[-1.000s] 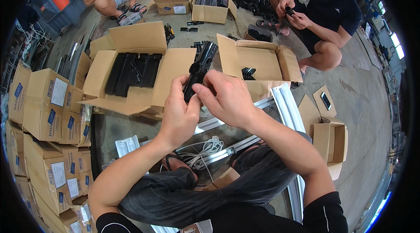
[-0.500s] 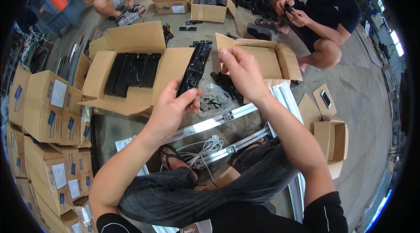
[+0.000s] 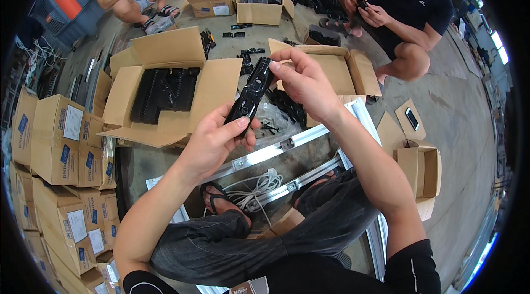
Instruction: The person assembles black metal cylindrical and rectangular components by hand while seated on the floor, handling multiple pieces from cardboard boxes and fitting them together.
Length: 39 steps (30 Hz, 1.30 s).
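Note:
A long, glossy black part (image 3: pixel 253 91) with a few round holes is held up at a tilt before my chest; its exact kind cannot be made out. My left hand (image 3: pixel 210 138) is closed round its lower end, thumb on top. At the upper end, my right hand (image 3: pixel 310 85) pinches the part between thumb and fingers. Beneath lies a clear plastic bag (image 3: pixel 279 134) with small dark pieces, beside a pile of black parts (image 3: pixel 287 106). To the left, an open cardboard box (image 3: pixel 118 95) contains rows of black parts (image 3: pixel 165 92).
An aluminium frame (image 3: pixel 265 150) surrounds my feet, with a coiled white cable (image 3: pixel 259 186) inside it. Stacked cartons (image 3: pixel 52 139) line the left. Another open box (image 3: pixel 331 68) stands ahead. Two people crouch opposite, handling small black pieces. A phone (image 3: pixel 412 119) lies on cardboard at right.
My right hand has come down onto the black part's upper end, which it was apart from before. The part has shifted slightly right and lower, still in my left hand.

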Motion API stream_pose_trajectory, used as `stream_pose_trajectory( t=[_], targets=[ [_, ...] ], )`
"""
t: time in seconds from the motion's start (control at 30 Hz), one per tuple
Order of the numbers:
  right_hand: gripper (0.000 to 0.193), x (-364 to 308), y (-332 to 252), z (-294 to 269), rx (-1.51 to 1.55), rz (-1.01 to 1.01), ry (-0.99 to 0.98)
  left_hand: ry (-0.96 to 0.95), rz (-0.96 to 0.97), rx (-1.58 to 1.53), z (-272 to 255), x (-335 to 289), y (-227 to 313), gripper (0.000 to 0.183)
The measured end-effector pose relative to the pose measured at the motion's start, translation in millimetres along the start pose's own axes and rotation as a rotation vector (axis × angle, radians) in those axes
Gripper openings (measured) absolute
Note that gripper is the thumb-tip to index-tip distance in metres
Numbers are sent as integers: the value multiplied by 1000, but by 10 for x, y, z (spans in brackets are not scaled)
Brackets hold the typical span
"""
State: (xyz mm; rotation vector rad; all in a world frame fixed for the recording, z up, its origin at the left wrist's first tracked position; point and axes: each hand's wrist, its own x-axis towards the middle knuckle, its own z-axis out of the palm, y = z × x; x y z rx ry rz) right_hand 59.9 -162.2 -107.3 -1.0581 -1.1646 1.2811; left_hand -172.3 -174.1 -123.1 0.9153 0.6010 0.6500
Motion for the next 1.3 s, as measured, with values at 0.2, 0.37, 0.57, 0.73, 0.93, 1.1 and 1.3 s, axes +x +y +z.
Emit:
stream_pose_trajectory(
  t=[0.2, 0.37, 0.57, 0.73, 0.93, 1.1, 1.3],
  targets=[
    [18, 28, 121, -39, -90, -68, -13, -15, -49, -11, -38, 31, -3, 28],
    [18, -12, 19, -35, -129, 18, -42, -63, -133, 30, -137, 55, 27, 34],
    [28, -69, 98, 70, -285, -66, -67, 50, -102, 456, -23, 54, -31, 45],
    [33, -146, 14, 185, -375, -76, -60, 146, 59, 697, -25, 60, -115, 47],
    [38, -150, -15, 173, -390, -34, -43, 95, 127, 511, -14, 55, -110, 46],
    [37, -136, -11, 152, -353, 23, -41, 83, -16, 339, -64, 87, -62, 45],
    [36, -84, 18, 73, -251, 19, -181, 64, -168, 108, -98, 67, -41, 47]
  ],
)
